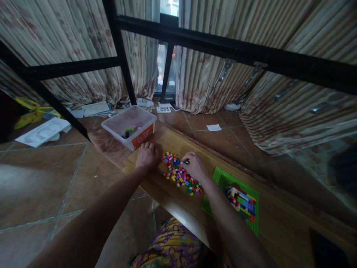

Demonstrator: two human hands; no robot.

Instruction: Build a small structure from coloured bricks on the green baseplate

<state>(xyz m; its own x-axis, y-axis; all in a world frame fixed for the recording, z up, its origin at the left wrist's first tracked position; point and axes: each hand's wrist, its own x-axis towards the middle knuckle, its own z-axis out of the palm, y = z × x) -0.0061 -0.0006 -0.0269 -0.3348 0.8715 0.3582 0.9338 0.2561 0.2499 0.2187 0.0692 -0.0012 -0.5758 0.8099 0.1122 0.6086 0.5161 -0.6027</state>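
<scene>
A loose heap of small multicoloured toy bricks (181,175) lies spread over the wooden table. My left hand (147,155) rests on the table to the left of the heap, fingers bent and slightly apart, with nothing seen in it. Over the heap's upper right edge, my right hand (194,165) pinches a small toy brick (185,162), which looks dark with a pale part. Right of the heap lies a green studded baseplate (220,174), partly covered by my right forearm. On it stands a patterned build of coloured bricks (242,201).
A clear plastic box (126,124) with an orange label and a few pieces inside stands beyond my left hand. The wooden table (167,139) runs diagonally. A dark flat object (327,247) lies at its right end. Black metal bars (209,41) cross in front of curtains.
</scene>
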